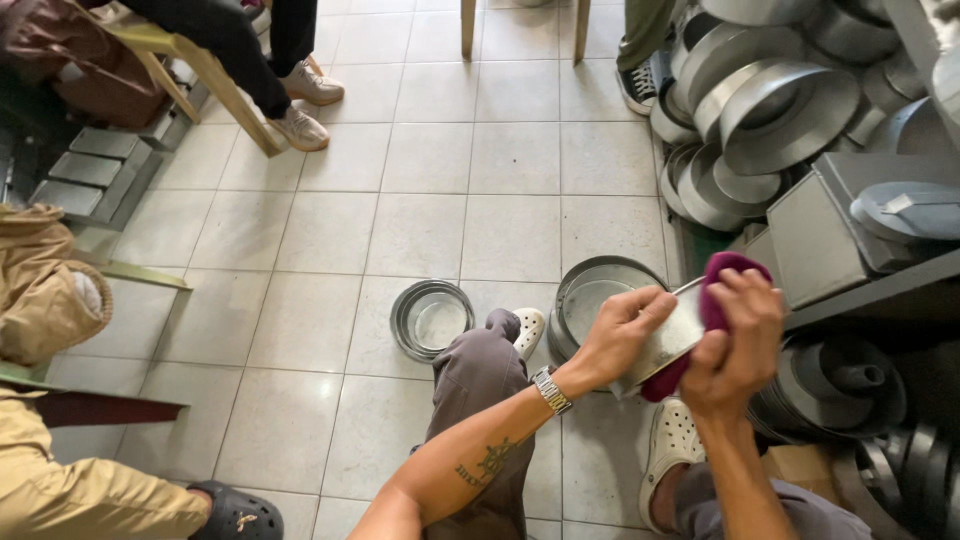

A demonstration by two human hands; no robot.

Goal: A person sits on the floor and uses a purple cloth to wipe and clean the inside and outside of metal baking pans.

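Maroon cloth [722, 282] bunched under the right hand [735, 345], pressed against a small metal tin [668, 335] at about 3 o'clock from frame centre. Left hand [622, 335] clamped on the tin's near edge, fingers curled over the rim, thumb beneath, seemingly to brace it against the rubbing pressure. Tin tilted, open face turned toward the cloth, held above the knees rather than rested on anything, likely so every side stays reachable. Both hands closed, close together, meeting on the same piece.

Directly below, at 4 o'clock from centre, a wide round pan [600, 290] on the tiled floor [420, 220], just beside a white clog [528, 330]. At 6 o'clock from centre, a stack of rings [432, 318], within arm's reach. Watch [551, 390] on the left wrist.

At 1 to 2 o'clock, a heap of round moulds [770, 100] leaning against one another, and grey boxes [835, 215] on a shelf. At 11 o'clock, another person's shoes [300, 125] beside a wooden chair leg.
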